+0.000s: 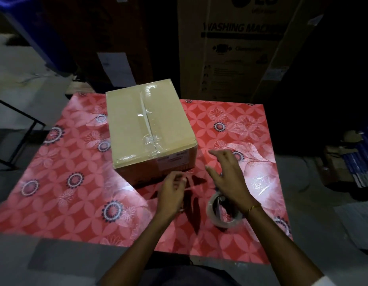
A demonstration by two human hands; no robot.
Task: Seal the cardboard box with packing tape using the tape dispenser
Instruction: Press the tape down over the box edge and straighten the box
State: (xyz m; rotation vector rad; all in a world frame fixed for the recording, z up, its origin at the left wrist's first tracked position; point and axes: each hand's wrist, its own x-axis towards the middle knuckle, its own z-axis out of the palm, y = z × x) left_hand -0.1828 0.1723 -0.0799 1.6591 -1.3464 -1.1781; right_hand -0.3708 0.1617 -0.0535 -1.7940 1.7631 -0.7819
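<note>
A closed cardboard box (150,124) stands on the red flowered table (75,182), with clear tape along its centre seam and near edge. Just in front of the box, my left hand (171,195) pinches a strip of clear tape (189,183) that runs to the right. My right hand (228,178) hovers with its fingers spread above a tape roll on a dispenser (222,211), which rests on the table partly hidden under my wrist.
A tall washing machine carton (241,48) stands right behind the table, with a dark carton (108,38) to its left. A black metal frame (16,129) is at the left. Stacked goods (352,159) lie on the floor at the right.
</note>
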